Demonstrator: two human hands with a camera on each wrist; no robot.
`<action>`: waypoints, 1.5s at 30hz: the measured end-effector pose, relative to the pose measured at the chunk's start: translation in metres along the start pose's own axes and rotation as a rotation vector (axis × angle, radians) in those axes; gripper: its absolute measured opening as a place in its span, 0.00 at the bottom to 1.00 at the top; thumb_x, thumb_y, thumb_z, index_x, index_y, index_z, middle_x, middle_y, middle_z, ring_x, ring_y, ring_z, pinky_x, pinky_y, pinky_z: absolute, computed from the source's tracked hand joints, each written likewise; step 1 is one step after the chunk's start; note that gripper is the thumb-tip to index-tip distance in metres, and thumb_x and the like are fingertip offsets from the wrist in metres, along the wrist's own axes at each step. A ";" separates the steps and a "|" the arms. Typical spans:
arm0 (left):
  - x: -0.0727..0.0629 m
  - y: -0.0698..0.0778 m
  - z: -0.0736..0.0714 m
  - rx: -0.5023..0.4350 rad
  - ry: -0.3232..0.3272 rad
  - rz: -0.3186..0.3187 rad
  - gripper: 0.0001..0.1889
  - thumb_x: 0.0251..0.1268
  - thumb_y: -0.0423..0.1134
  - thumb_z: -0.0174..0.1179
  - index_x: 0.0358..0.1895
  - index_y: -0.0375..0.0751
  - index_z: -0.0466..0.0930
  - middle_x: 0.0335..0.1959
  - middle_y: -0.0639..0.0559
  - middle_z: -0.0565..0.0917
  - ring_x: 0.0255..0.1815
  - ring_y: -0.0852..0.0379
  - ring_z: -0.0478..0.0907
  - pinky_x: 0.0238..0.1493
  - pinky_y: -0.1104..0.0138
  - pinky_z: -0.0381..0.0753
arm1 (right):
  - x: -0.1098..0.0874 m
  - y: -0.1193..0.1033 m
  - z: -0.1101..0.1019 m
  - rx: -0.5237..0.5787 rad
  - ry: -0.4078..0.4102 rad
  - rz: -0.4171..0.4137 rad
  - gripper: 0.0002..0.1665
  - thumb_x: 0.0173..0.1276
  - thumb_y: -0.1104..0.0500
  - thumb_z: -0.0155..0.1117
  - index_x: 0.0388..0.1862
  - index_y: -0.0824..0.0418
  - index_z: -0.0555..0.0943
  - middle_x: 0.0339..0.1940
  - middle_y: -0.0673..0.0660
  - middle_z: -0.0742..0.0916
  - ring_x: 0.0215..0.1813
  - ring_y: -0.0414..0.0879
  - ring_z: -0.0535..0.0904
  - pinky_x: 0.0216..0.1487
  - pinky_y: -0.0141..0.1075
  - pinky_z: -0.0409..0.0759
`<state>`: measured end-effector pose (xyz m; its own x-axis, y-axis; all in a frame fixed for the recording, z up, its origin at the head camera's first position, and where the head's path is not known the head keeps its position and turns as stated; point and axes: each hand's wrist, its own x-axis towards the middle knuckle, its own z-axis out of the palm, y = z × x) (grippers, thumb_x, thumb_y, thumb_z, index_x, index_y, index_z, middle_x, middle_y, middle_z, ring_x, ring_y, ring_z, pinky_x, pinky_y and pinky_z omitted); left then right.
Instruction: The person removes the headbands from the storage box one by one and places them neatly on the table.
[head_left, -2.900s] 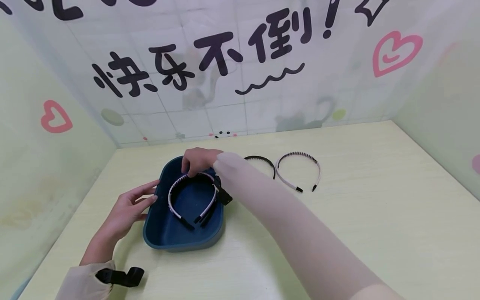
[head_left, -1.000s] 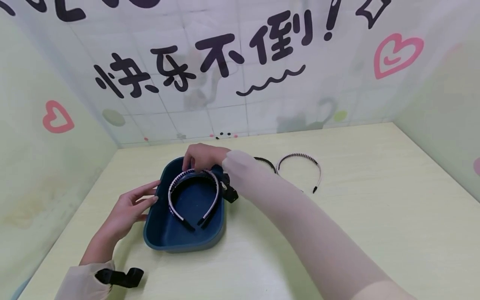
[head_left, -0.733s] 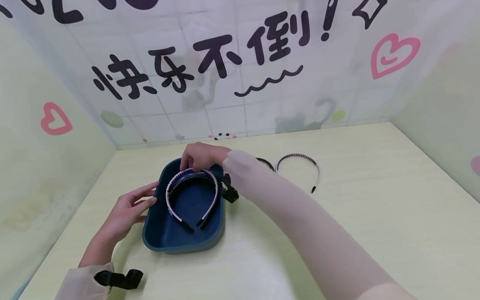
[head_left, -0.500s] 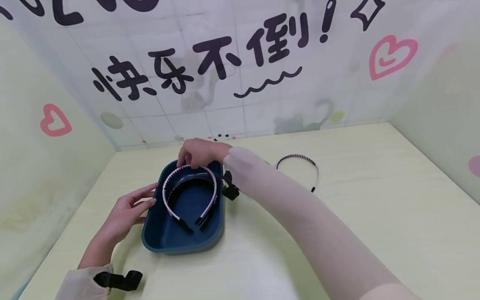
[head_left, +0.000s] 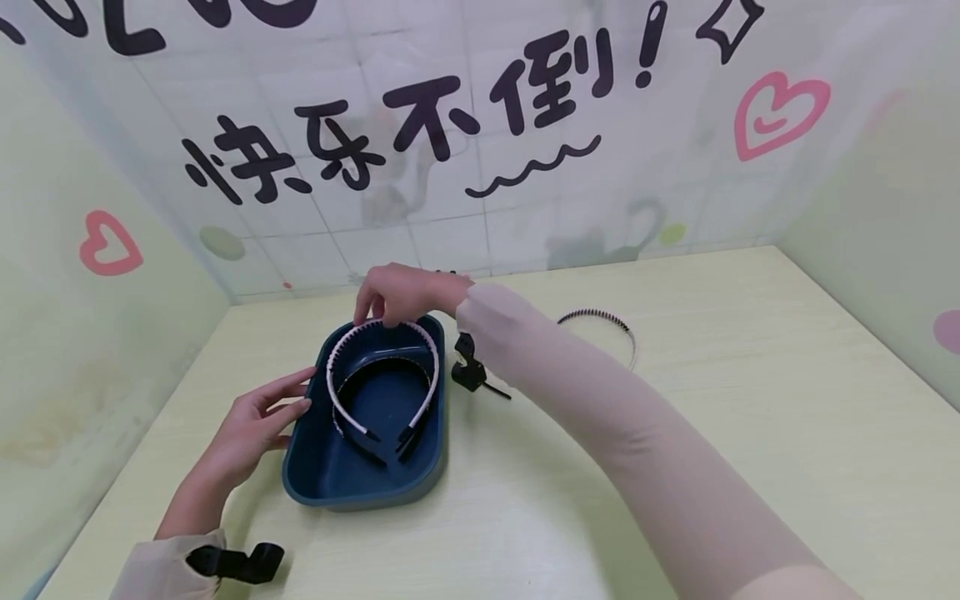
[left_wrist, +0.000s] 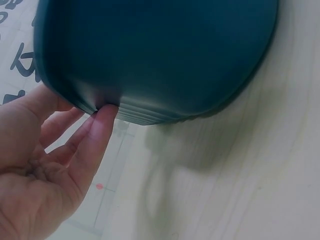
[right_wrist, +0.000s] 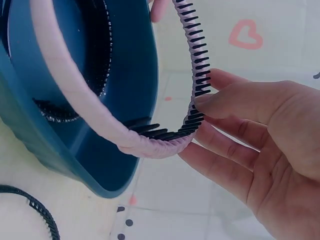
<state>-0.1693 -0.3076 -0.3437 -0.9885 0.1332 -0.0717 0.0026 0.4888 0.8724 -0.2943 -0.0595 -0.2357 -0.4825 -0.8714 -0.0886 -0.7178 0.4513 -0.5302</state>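
Note:
A dark blue bin [head_left: 365, 502] with rounded corners stands on the table. My left hand [head_left: 258, 429] touches its left side with extended fingers, thumb tip against the wall in the left wrist view. Over the bin, my right hand [head_left: 397, 293] pinches a pale pink headband [right_wrist: 85, 100] with black inner teeth at the top of its curve, thumb on the toothed side. Its black-tipped ends [head_left: 407, 434] point down toward me. Below it in the bin lies a dark headband [right_wrist: 107, 50] with small shiny dots along its edge.
Right of the bin, another pale headband [head_left: 596, 314] lies on the table [head_left: 750, 400], partly behind my right sleeve [head_left: 570, 367]. A black headband [right_wrist: 35, 202] beside the bin is mostly hidden by that arm. A printed wall sheet [head_left: 420, 200] borders the table's back.
My right hand has risen toward the back wall with the pink headband, which has separated from the dark one lying in the bin. The left hand stays at the bin's side.

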 end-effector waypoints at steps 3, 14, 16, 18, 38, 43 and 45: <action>0.000 0.000 0.001 -0.002 0.002 0.004 0.29 0.68 0.47 0.51 0.69 0.42 0.58 0.59 0.35 0.65 0.45 0.73 0.71 0.38 0.57 0.79 | -0.003 0.000 -0.002 -0.014 -0.004 -0.010 0.23 0.61 0.76 0.51 0.51 0.59 0.81 0.46 0.55 0.82 0.43 0.42 0.75 0.37 0.28 0.75; -0.001 0.000 0.002 0.010 0.007 0.013 0.29 0.68 0.47 0.51 0.69 0.42 0.58 0.58 0.35 0.65 0.45 0.74 0.72 0.38 0.59 0.79 | -0.020 0.004 -0.010 -0.054 0.018 -0.064 0.25 0.58 0.77 0.50 0.49 0.60 0.82 0.45 0.54 0.84 0.43 0.42 0.76 0.40 0.30 0.74; -0.001 0.000 0.002 0.015 0.010 0.016 0.29 0.69 0.47 0.50 0.69 0.42 0.58 0.58 0.35 0.65 0.44 0.74 0.72 0.37 0.60 0.79 | -0.023 0.005 -0.011 -0.059 0.024 -0.070 0.24 0.58 0.77 0.50 0.49 0.61 0.82 0.44 0.54 0.84 0.43 0.42 0.76 0.40 0.30 0.74; 0.000 0.001 0.002 0.018 0.010 0.019 0.28 0.69 0.47 0.50 0.69 0.42 0.58 0.58 0.35 0.66 0.44 0.74 0.72 0.37 0.60 0.79 | -0.027 0.006 -0.011 -0.063 0.026 -0.067 0.24 0.58 0.77 0.50 0.49 0.61 0.82 0.44 0.54 0.84 0.43 0.43 0.76 0.40 0.30 0.74; 0.000 -0.002 0.001 0.028 0.014 0.022 0.29 0.69 0.48 0.50 0.70 0.43 0.57 0.59 0.36 0.65 0.45 0.74 0.71 0.37 0.60 0.79 | -0.072 0.026 -0.015 -0.060 0.045 -0.004 0.22 0.60 0.76 0.52 0.49 0.61 0.82 0.44 0.57 0.84 0.45 0.44 0.78 0.44 0.31 0.74; 0.000 -0.003 0.001 0.019 0.012 0.027 0.29 0.69 0.47 0.50 0.70 0.42 0.57 0.58 0.36 0.65 0.44 0.74 0.71 0.37 0.60 0.79 | -0.083 0.038 -0.016 -0.058 0.066 0.007 0.23 0.58 0.77 0.50 0.47 0.62 0.83 0.44 0.56 0.84 0.45 0.46 0.78 0.45 0.32 0.74; 0.000 -0.003 0.002 0.015 0.010 0.028 0.29 0.69 0.47 0.50 0.69 0.42 0.57 0.58 0.36 0.65 0.44 0.74 0.71 0.37 0.60 0.79 | -0.087 0.044 -0.016 -0.052 0.074 0.018 0.24 0.57 0.78 0.50 0.47 0.62 0.83 0.44 0.56 0.84 0.45 0.46 0.78 0.46 0.32 0.74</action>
<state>-0.1691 -0.3075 -0.3469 -0.9895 0.1384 -0.0420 0.0329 0.4981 0.8665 -0.2920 0.0392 -0.2374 -0.5299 -0.8474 -0.0342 -0.7328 0.4778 -0.4844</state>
